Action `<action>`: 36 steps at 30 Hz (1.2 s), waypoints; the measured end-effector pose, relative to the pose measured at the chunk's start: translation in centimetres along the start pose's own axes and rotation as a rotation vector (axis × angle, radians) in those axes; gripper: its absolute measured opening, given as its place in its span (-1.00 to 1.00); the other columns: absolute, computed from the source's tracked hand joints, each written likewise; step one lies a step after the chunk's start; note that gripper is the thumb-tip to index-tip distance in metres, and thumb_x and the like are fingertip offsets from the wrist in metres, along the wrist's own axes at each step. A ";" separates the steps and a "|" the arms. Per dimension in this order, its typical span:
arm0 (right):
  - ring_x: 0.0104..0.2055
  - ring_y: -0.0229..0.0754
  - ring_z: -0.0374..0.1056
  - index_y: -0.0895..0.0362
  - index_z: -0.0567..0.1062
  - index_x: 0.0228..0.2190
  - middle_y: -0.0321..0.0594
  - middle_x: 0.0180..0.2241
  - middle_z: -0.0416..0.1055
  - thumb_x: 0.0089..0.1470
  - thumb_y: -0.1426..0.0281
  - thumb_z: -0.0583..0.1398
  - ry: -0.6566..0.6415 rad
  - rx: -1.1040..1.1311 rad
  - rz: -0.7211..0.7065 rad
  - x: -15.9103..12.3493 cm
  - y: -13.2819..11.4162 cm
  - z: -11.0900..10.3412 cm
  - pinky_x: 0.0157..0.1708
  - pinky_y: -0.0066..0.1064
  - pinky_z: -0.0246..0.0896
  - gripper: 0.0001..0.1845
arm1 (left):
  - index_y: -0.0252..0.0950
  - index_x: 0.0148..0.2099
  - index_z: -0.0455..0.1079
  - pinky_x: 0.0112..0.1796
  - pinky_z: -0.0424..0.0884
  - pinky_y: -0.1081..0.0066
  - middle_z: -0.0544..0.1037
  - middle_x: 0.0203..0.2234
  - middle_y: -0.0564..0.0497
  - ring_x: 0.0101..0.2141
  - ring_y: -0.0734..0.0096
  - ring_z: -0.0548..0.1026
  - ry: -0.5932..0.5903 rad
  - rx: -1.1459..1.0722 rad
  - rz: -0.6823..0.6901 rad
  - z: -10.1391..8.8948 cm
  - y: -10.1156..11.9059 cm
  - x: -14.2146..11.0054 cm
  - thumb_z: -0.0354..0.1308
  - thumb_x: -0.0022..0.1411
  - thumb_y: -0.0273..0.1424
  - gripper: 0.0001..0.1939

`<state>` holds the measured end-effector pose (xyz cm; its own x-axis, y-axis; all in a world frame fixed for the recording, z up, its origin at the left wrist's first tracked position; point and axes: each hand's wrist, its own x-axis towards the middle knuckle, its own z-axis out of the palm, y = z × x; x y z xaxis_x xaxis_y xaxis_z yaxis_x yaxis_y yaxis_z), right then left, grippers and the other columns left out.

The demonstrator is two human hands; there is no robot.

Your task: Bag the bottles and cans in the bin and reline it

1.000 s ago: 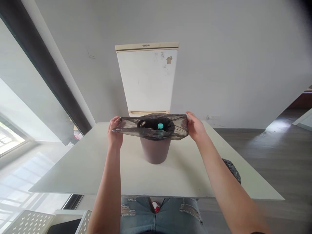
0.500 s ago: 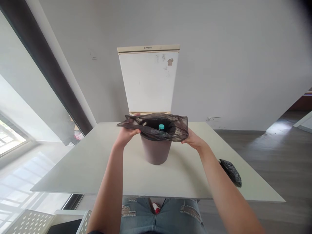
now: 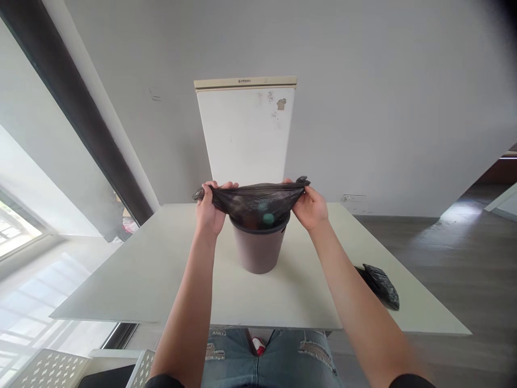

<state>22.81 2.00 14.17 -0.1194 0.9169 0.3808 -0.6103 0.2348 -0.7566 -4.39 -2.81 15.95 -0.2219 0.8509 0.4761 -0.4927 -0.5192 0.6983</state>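
Note:
A thin black garbage bag point(image 3: 258, 200) stretches between my two hands, its mouth drawn together into a band above a mauve trash can point(image 3: 258, 252). My left hand point(image 3: 212, 207) is closed around the bag's left end, and a twisted tip sticks out past the fingers. At the other end, my right hand point(image 3: 311, 206) pinches the bag, with a bunched tip above the thumb. The lower part of the bag hangs inside the can's dark rim. Through the plastic a green bottle cap point(image 3: 268, 218) shows; the rest of the contents is blurred.
The can stands on a pale table point(image 3: 169, 269). A folded black plastic bundle point(image 3: 379, 285) lies near the table's right edge. Behind the table stands a white refrigerator point(image 3: 246, 134). A white plastic basket point(image 3: 52, 369) sits at the lower left.
The bag's mouth was spread open around the can's top. Both hands have gathered its ends and lifted it, so the mouth is now closed and the can's rim shows.

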 end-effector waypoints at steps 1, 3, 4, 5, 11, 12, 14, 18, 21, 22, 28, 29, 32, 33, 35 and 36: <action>-0.02 0.05 0.50 -0.01 0.46 -0.39 -0.21 -0.26 0.57 0.02 0.07 0.39 0.008 0.018 0.001 0.2 0.0 0.3 0.11 0.02 0.41 -0.68 | -0.17 -0.23 0.28 -0.04 0.58 0.15 0.57 -0.40 0.05 -0.19 0.25 0.64 0.008 -0.018 0.001 -0.1 0.0 0.2 0.23 0.29 0.16 -0.50; -0.30 -0.09 0.43 -0.02 0.34 -0.48 -0.32 -0.49 0.35 0.04 0.06 0.39 -0.002 0.026 -0.004 0.6 0.1 0.8 0.00 -0.05 0.47 -0.60 | -0.18 -0.28 0.25 -0.25 0.57 0.34 0.29 -0.61 0.18 -0.50 0.47 0.47 0.010 -0.025 -0.012 -0.3 0.1 0.4 0.23 0.30 0.15 -0.49; -0.43 -0.16 0.32 -0.02 0.28 -0.51 -0.37 -0.56 0.20 0.06 0.06 0.39 -0.015 0.015 -0.006 0.7 0.0 1.0 -0.09 -0.10 0.48 -0.55 | -0.18 -0.31 0.24 -0.39 0.50 0.42 0.15 -0.65 0.21 -0.61 0.54 0.31 0.009 -0.013 -0.022 -0.3 0.2 0.5 0.21 0.31 0.16 -0.48; -0.53 -0.22 0.18 -0.01 0.24 -0.52 -0.41 -0.59 0.07 0.09 0.05 0.37 -0.025 -0.003 -0.007 0.8 0.0 1.3 -0.19 -0.16 0.47 -0.52 | -0.18 -0.33 0.23 -0.51 0.40 0.47 0.05 -0.65 0.23 -0.66 0.58 0.16 0.007 0.004 -0.033 -0.2 0.2 0.5 0.18 0.32 0.16 -0.47; -0.57 -0.25 -0.07 -0.02 0.36 -0.43 -0.40 -0.56 0.00 0.12 0.12 0.28 -0.110 -0.093 0.062 0.5 -1.2 2.9 -0.51 -0.33 0.12 -0.73 | -0.23 -0.27 0.42 -0.62 0.16 0.52 0.09 -0.56 0.15 -0.60 0.58 0.10 -0.095 0.068 -0.071 1.6 0.8 -0.3 0.27 0.36 -0.04 -0.64; -0.54 -0.24 0.00 -0.01 0.43 -0.38 -0.37 -0.54 0.09 0.08 0.17 0.28 -0.147 -0.105 0.081 0.3 -1.5 3.1 -0.49 -0.33 0.12 -0.81 | -0.25 -0.20 0.48 -0.59 0.20 0.51 0.16 -0.52 0.12 -0.57 0.56 0.16 -0.146 0.069 -0.100 2.0 0.9 -0.5 0.26 0.36 -0.11 -0.71; -0.47 -0.24 0.10 0.03 0.54 -0.25 -0.33 -0.47 0.24 0.00 0.30 0.29 -0.218 -0.164 0.107 0.0 -1.9 3.6 -0.45 -0.34 0.12 -0.79 | -0.29 -0.10 0.56 -0.54 0.28 0.47 0.27 -0.44 0.04 -0.50 0.50 0.25 -0.230 0.105 -0.151 2.7 1.1 -0.9 0.19 0.34 -0.21 -0.73; -0.42 -0.25 0.21 0.08 0.60 -0.22 -0.30 -0.41 0.41 0.05 0.35 0.29 -0.352 -0.398 0.134 -0.5 -2.1 4.6 -0.38 -0.35 0.12 -0.79 | -0.25 0.03 0.60 -0.37 0.40 0.39 0.42 -0.40 0.00 -0.40 0.40 0.39 -0.277 0.418 -0.102 3.8 1.3 -1.5 0.17 0.29 -0.36 -0.69; -0.41 -0.21 0.33 0.07 0.57 -0.28 -0.29 -0.38 0.49 0.15 0.26 0.25 -0.436 -0.484 0.113 -0.7 -1.7 5.4 -0.31 -0.32 0.20 -0.84 | -0.16 0.09 0.61 -0.18 0.45 0.32 0.55 -0.34 0.00 -0.29 0.32 0.49 -0.336 0.662 0.023 4.2 1.2 -1.8 0.20 0.20 -0.51 -0.58; -0.42 -0.20 0.34 0.05 0.55 -0.28 -0.31 -0.40 0.48 0.17 0.25 0.24 -0.440 -0.500 0.100 -0.7 -1.5 5.7 -0.30 -0.31 0.23 -0.85 | -0.15 0.10 0.60 -0.18 0.45 0.32 0.56 -0.36 0.02 -0.30 0.31 0.50 -0.352 0.700 0.052 4.4 1.1 -1.9 0.20 0.19 -0.55 -0.55; -0.50 -0.27 0.20 -0.02 0.40 -0.26 -0.42 -0.52 0.33 0.17 0.19 0.33 -0.281 -0.515 0.138 -0.7 -0.2 6.8 -0.50 -0.42 0.02 -0.76 | -0.21 -0.13 0.58 -0.45 0.37 0.40 0.61 -0.40 -0.01 -0.50 0.42 0.49 -0.278 0.598 0.030 4.8 -0.3 -1.9 0.26 0.23 -0.50 -0.83; -0.49 -0.27 0.20 -0.02 0.37 -0.25 -0.42 -0.51 0.34 0.17 0.18 0.33 -0.267 -0.516 0.147 -0.7 0.0 6.8 -0.50 -0.43 0.01 -0.73 | -0.23 -0.19 0.59 -0.46 0.40 0.41 0.64 -0.28 -0.06 -0.48 0.42 0.53 -0.265 0.589 0.041 4.9 -0.5 -1.8 0.28 0.21 -0.50 -0.87; -0.45 -0.25 0.23 -0.01 0.30 -0.24 -0.42 -0.46 0.38 0.16 0.28 0.31 -0.307 -0.578 0.130 -0.7 0.3 6.5 -0.47 -0.42 0.06 -0.74 | -0.25 -0.26 0.64 -0.47 0.48 0.40 0.51 0.17 -0.17 -0.43 0.44 0.59 -0.290 0.593 0.077 4.9 -0.8 -1.8 0.33 0.13 -0.53 -0.88; -0.43 -0.24 0.25 -0.01 0.28 -0.25 -0.42 -0.44 0.39 0.13 0.34 0.31 -0.337 -0.607 0.111 -0.7 0.4 6.4 -0.44 -0.41 0.09 -0.73 | -0.24 -0.26 0.65 -0.48 0.49 0.40 0.47 0.23 -0.17 -0.42 0.41 0.60 -0.315 0.596 0.079 5.0 -0.8 -1.9 0.35 0.10 -0.53 -0.87; -0.37 -0.22 0.28 -0.01 0.27 -0.27 -0.41 -0.41 0.38 0.06 0.44 0.31 -0.395 -0.662 0.058 -0.8 0.4 6.3 -0.39 -0.40 0.15 -0.69 | -0.24 -0.27 0.66 -0.49 0.51 0.39 0.58 0.10 -0.17 -0.39 0.32 0.63 -0.363 0.601 0.048 5.1 -0.7 -1.9 0.37 0.08 -0.53 -0.86; -0.35 -0.22 0.30 -0.01 0.28 -0.26 -0.41 -0.40 0.38 0.05 0.47 0.30 -0.414 -0.679 0.031 -0.8 0.4 6.2 -0.36 -0.39 0.17 -0.69 | -0.24 -0.27 0.67 -0.49 0.52 0.38 0.66 -0.05 -0.16 -0.40 0.28 0.63 -0.372 0.606 0.022 5.1 -0.7 -1.9 0.36 0.09 -0.52 -0.86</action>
<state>17.78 -0.69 16.86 -0.4908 0.7630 0.4205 -0.0075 0.4789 -0.8778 0.66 -4.47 17.34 0.1288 0.8124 0.5686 0.0877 -0.5805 0.8095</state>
